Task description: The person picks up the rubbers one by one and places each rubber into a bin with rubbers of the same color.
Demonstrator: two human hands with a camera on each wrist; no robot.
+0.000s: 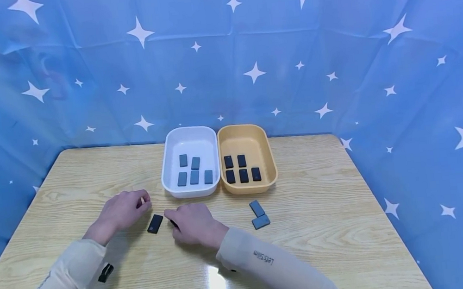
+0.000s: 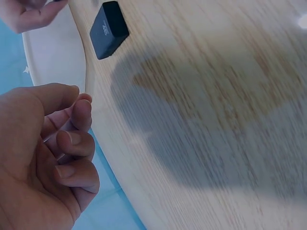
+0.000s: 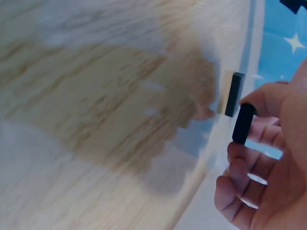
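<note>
My right hand (image 1: 193, 221) pinches a small black rectangular block (image 3: 243, 123) between thumb and index finger, just over the table. A second black block (image 1: 155, 223) lies on the wood between my two hands; in the left wrist view it shows faint light lettering on its face. My left hand (image 1: 125, 209) is above the table, left of and beyond that block, with loosely curled fingers and nothing in them. Two grey-blue blocks (image 1: 261, 221) lie end to end at an angle, right of my right hand.
At the table's back stands a white bin (image 1: 192, 193) holding several grey-blue blocks. Right beside it is an orange-yellow bin (image 1: 250, 190) with several black blocks. A blue star-patterned curtain (image 1: 206, 58) hangs behind the wooden table (image 1: 327, 228).
</note>
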